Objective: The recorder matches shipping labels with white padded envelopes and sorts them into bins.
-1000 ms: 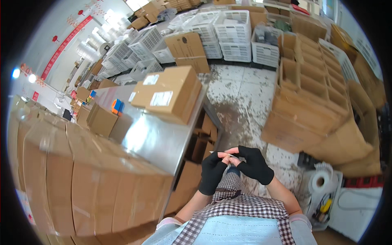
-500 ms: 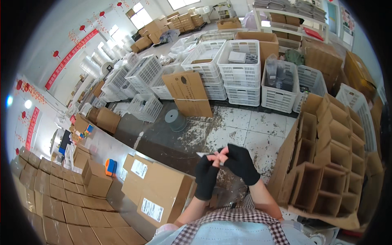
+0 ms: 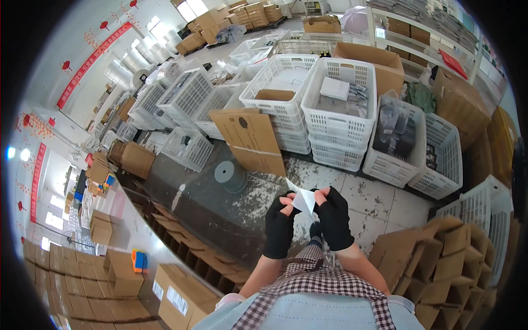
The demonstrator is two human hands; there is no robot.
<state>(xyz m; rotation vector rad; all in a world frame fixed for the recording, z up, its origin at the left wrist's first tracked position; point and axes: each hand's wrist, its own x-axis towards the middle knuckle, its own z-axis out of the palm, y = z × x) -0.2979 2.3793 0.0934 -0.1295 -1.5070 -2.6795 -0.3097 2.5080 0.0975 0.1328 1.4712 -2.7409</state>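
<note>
Only a tip of the white paper (image 3: 304,202) showed before, but now the left hand (image 3: 280,226) and right hand (image 3: 333,221) pinch it spread wider, so more shows, right of the table (image 3: 130,230).

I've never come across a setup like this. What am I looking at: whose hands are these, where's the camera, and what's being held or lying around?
There is no machine here: a person works with their own hands. The view comes from a fisheye camera worn on the head, looking down, so straight edges bend.

The left hand and right hand, both in black fingerless gloves, hold a white sheet between them.

On the table at left are a labelled carton and an orange-and-blue object. White crates stand beyond the hands.
</note>
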